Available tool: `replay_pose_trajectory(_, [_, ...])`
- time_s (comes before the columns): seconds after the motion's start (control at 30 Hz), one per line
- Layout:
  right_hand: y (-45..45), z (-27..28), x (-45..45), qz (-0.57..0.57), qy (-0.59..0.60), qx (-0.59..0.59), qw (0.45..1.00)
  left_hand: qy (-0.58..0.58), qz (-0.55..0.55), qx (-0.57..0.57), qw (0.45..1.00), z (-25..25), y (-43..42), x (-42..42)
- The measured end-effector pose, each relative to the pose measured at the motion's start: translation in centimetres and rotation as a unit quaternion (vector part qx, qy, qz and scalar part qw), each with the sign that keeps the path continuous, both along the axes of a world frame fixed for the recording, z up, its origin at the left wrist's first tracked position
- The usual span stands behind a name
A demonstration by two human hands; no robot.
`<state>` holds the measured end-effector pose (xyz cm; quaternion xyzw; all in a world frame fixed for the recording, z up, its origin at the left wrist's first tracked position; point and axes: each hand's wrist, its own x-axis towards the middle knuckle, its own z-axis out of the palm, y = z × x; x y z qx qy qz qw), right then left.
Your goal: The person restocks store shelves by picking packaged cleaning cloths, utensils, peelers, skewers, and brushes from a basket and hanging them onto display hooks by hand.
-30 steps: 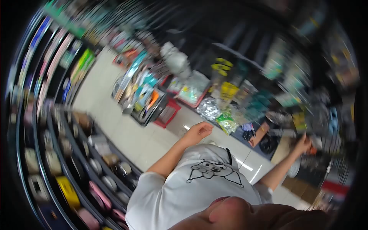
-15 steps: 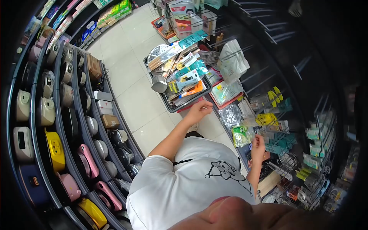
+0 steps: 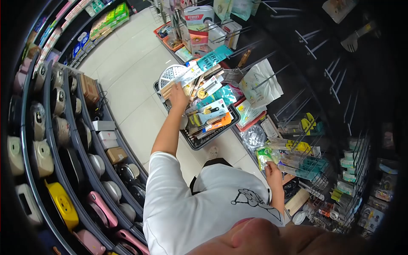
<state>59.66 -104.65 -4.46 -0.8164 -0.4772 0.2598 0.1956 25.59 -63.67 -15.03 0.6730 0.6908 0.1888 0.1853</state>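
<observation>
From the chest (image 3: 221, 191), the left hand (image 3: 179, 98) at eleven o'clock overlaps wooden sticks (image 3: 165, 90), the curled right hand (image 3: 273, 173) at two a green packet (image 3: 264, 155), both grips unclear.

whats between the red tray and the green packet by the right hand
In the head view, a shiny silvery bundle lies between the red tray and the green packet.

White short-sleeved T-shirt (image 3: 212, 195), black cartoon outline (image 3: 251, 199); dark bottoms (image 3: 219, 162).
</observation>
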Motion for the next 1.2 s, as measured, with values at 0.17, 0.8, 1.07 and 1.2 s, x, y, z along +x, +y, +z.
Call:
replay_pose_trajectory(0.17, [-1.1,0.5,-1.3,-0.050,-0.007,-0.041,0.998,0.179,0.004,0.014,0.984,-5.3,6.6,-1.5])
replay_pose_trajectory(0.8, [-2.4,-0.8,-2.2,-0.029,0.005,-0.051,0.998,0.192,-0.034,0.002,0.981,-0.3,4.3,-3.6])
replay_pose_trajectory(1.07, [-7.0,-1.2,-0.7,-0.030,0.017,-0.016,0.999,0.187,-0.016,0.068,0.980,7.2,-9.1,-7.9])
replay_pose_trajectory(1.2, [-12.2,-2.0,0.5,-0.059,0.017,0.024,0.998,0.103,-0.023,0.111,0.988,10.8,-19.3,-6.4])
